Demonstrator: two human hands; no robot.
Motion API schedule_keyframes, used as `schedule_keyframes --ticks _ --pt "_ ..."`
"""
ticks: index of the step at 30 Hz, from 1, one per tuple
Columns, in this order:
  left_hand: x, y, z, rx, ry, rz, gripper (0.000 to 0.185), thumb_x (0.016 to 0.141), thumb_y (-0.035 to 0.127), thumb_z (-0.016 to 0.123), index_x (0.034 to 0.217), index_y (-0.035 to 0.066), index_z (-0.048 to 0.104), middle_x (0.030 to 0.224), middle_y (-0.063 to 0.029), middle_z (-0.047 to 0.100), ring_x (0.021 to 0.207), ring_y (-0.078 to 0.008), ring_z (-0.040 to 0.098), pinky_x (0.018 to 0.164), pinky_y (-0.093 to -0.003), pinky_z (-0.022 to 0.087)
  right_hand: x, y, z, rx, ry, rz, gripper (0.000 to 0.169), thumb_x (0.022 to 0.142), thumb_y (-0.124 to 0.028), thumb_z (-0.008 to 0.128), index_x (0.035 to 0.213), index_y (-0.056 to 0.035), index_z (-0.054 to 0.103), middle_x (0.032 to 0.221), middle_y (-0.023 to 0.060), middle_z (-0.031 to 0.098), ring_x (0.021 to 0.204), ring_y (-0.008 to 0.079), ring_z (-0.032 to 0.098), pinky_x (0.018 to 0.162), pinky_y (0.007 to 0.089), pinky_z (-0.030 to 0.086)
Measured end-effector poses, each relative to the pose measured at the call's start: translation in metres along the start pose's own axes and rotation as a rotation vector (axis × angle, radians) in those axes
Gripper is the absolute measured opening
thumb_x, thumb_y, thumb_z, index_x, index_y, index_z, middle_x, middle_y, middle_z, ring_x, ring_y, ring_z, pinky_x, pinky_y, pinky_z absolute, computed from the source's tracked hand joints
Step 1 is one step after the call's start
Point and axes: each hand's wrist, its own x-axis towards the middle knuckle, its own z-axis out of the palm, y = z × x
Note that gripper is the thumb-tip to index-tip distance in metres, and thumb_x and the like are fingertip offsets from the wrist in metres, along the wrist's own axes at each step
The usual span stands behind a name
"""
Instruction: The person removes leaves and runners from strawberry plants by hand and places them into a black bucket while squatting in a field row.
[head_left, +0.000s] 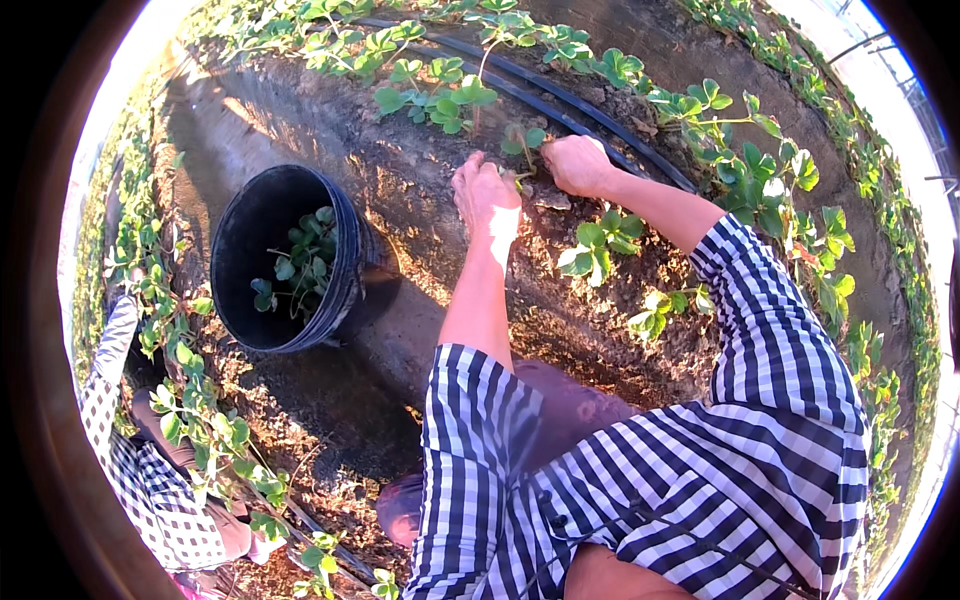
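A small strawberry seedling (525, 142) stands in the soil bed between my two hands. My left hand (487, 195) is down at its left side, and a pale stem meets the edge of that hand near the ground. Curled at the seedling's right, my right hand (581, 165) presses low to the soil, with its fingertips hidden. Whether either hand grips the stem cannot be made out. To the left, a black bucket (274, 180) leans towards me with loose strawberry seedlings (300, 262) inside.
Black drip hoses (555, 86) run along the bed just beyond my hands. Strawberry plants (450, 101) grow behind, and more small ones (600, 244) grow near my right forearm. Another person in a checked sleeve (165, 517) is at lower left, beside a further row of plants (217, 427).
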Motion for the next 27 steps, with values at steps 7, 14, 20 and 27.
schedule_keyframes --ticks 7,14,20,27 --pt "0.004 -0.019 0.015 -0.462 0.122 -0.198 0.024 0.078 0.012 0.057 0.097 -0.003 0.059 0.125 -0.0156 0.045 0.119 -0.0331 0.036 0.097 -0.0414 0.033 -0.001 -0.003 0.000 0.008 -0.071 -0.050 0.010 0.073 -0.013 0.053 0.072 -0.0063 0.061 0.072 0.0171 0.063 0.071 0.0343 0.062 0.063 0.0448 0.048" --pt "0.011 -0.046 0.019 -0.271 0.038 -0.257 0.037 0.082 0.015 0.048 0.116 0.000 0.049 0.128 -0.0171 0.040 0.116 -0.0302 0.039 0.094 -0.0407 0.036 -0.002 0.023 -0.053 0.025 -0.052 0.134 0.017 0.077 -0.009 0.052 0.090 -0.0040 0.062 0.084 0.0155 0.065 0.078 0.0295 0.064 0.070 0.0425 0.050" --pt "0.006 -0.010 0.001 -0.027 -0.066 -0.049 0.032 0.080 0.014 0.053 0.105 -0.006 0.056 0.128 -0.0203 0.041 0.119 -0.0338 0.036 0.097 -0.0404 0.034 0.014 0.021 -0.027 0.642 -0.083 0.110 0.025 0.076 -0.013 0.060 0.099 -0.0019 0.061 0.087 0.0136 0.064 0.078 0.0232 0.061 0.073 0.0335 0.047" --pt "0.000 -0.006 -0.009 -0.022 -0.075 -0.047 0.032 0.077 0.016 0.060 0.101 -0.006 0.059 0.127 -0.0198 0.043 0.121 -0.0354 0.033 0.098 -0.0421 0.033 0.042 -0.001 0.000 0.638 -0.163 0.100 0.017 0.072 -0.016 0.065 0.082 -0.0018 0.066 0.071 0.0130 0.061 0.065 0.0201 0.056 0.064 0.0338 0.045"
